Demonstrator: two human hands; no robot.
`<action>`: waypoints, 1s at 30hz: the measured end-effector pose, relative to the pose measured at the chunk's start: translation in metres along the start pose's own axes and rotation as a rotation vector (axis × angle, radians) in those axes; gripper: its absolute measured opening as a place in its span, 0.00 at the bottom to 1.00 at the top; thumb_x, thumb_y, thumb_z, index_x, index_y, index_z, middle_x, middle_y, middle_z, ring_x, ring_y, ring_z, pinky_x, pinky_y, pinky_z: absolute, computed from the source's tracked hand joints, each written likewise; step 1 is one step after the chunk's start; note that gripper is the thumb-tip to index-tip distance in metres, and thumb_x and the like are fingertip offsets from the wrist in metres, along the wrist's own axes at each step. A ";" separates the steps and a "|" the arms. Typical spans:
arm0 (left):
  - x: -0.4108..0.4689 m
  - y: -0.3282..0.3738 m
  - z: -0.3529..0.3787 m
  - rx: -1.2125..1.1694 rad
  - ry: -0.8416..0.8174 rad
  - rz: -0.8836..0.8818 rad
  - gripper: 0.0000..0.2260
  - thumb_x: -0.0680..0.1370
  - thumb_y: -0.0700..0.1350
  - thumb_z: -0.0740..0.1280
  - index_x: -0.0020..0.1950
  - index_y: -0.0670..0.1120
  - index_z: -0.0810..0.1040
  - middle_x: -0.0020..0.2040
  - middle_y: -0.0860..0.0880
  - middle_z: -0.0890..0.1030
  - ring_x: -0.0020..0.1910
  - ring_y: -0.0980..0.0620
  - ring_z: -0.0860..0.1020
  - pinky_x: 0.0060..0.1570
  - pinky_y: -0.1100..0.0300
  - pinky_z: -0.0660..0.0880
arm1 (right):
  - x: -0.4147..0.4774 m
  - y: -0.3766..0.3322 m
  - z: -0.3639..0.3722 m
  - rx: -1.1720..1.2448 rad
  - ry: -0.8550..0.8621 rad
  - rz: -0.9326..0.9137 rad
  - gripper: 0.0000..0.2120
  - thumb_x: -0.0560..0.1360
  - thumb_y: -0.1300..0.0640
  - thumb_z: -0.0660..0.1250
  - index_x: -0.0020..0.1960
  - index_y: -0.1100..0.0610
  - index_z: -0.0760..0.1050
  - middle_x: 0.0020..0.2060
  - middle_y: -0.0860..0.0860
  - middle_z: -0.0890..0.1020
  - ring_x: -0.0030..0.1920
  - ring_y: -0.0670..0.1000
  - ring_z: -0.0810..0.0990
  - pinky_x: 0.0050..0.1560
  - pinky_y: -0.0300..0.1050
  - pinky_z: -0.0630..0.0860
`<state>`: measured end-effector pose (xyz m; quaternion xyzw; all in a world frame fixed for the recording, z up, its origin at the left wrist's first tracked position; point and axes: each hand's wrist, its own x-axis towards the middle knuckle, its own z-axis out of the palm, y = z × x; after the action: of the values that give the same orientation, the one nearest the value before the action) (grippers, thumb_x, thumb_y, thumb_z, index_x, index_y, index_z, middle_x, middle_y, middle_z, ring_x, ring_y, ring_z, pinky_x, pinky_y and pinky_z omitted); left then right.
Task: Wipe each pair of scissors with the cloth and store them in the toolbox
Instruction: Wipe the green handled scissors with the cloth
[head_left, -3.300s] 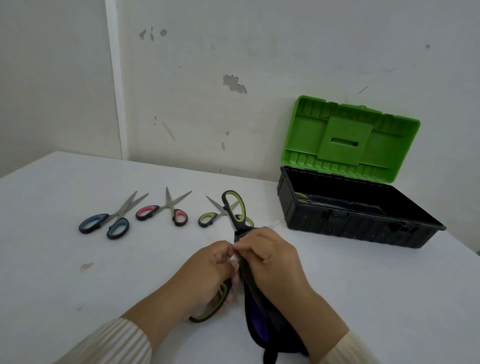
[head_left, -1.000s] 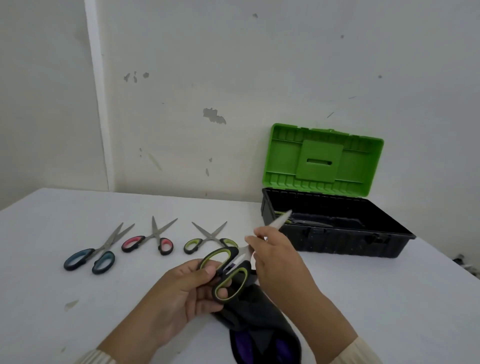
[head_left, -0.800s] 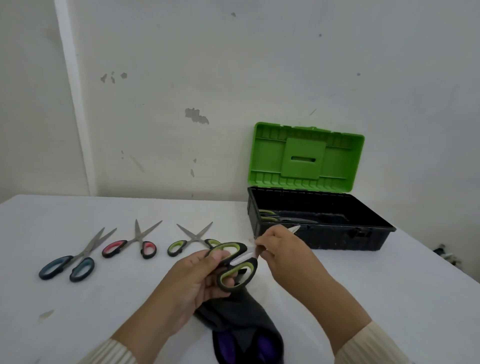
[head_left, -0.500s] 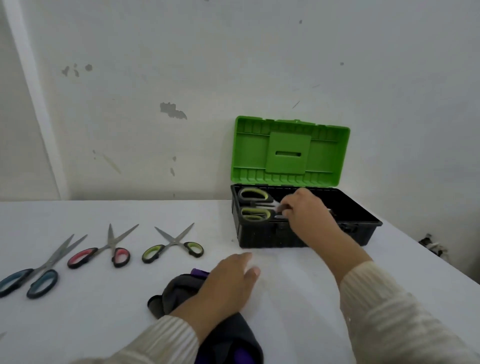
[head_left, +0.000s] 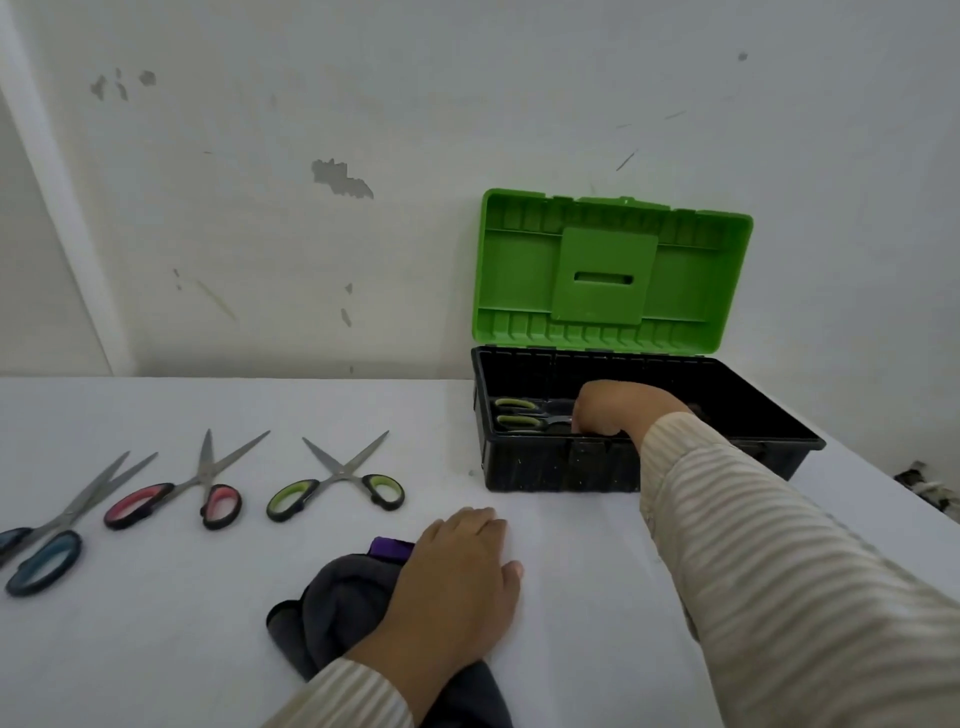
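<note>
- Black plastic toolbox (head_left: 545, 470) with green lid (head_left: 608, 270) raised, at 1 o'clock on the white table (head_left: 208, 623). Rigid open tub; no obstruction to a drop-in from above.
- Green-and-black-handled scissors (head_left: 517, 415) inside the toolbox at its 9 o'clock end, handles left, blades running under the right hand. Blades hidden.
- Right hand (head_left: 618, 410) reaching into the toolbox, fingers curled down at the scissors' pivot; whether they pinch the blades or have let go cannot be told.
- Left hand (head_left: 457, 577) flat, fingers spread, pressed on the dark grey cloth (head_left: 337, 597) at 6 o'clock. A purple patch (head_left: 389, 546) shows at the cloth's far edge.
- Cloth: soft, limp, bunched; judged to fold readily round a blade.
- Awaiting wiping, in a row at 9 to 10 o'clock, well apart from the toolbox, blades open and pointing away:
- Small green-and-black-handled scissors (head_left: 337, 480), nearest the cloth.
- Pink-and-black-handled scissors (head_left: 192, 491).
- Blue-and-black-handled scissors (head_left: 47, 540), partly cut by the frame edge.
- Handling judgement: light, stiff steel, blades smooth and likely slippery with sharp tips; best taken by the rubbery handle loops or at the pivot, blades closed first.
</note>
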<state>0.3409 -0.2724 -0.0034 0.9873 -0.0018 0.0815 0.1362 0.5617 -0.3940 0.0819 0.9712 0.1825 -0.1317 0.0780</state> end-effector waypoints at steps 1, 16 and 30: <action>0.000 0.000 0.001 -0.004 0.002 -0.002 0.23 0.80 0.54 0.53 0.74 0.49 0.61 0.76 0.52 0.61 0.74 0.54 0.60 0.74 0.57 0.53 | 0.001 -0.001 0.001 -0.005 0.000 -0.010 0.11 0.73 0.59 0.63 0.52 0.61 0.78 0.39 0.53 0.78 0.40 0.54 0.76 0.50 0.47 0.76; 0.008 -0.049 -0.067 -1.070 0.362 -0.615 0.13 0.77 0.35 0.60 0.53 0.47 0.80 0.49 0.50 0.80 0.41 0.55 0.76 0.34 0.70 0.71 | -0.145 -0.109 0.022 0.818 0.348 -0.281 0.08 0.71 0.64 0.65 0.43 0.56 0.82 0.30 0.43 0.77 0.31 0.46 0.77 0.41 0.43 0.76; 0.027 -0.128 -0.051 0.180 -0.017 -0.476 0.11 0.78 0.46 0.61 0.56 0.41 0.75 0.58 0.42 0.76 0.58 0.43 0.73 0.53 0.54 0.71 | -0.175 -0.194 0.092 0.560 0.306 -0.355 0.11 0.78 0.53 0.58 0.56 0.56 0.73 0.48 0.50 0.65 0.41 0.50 0.69 0.45 0.38 0.69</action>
<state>0.3625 -0.1347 0.0151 0.9688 0.2366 0.0387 0.0630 0.3106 -0.2923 0.0244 0.9166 0.3146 -0.0410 -0.2433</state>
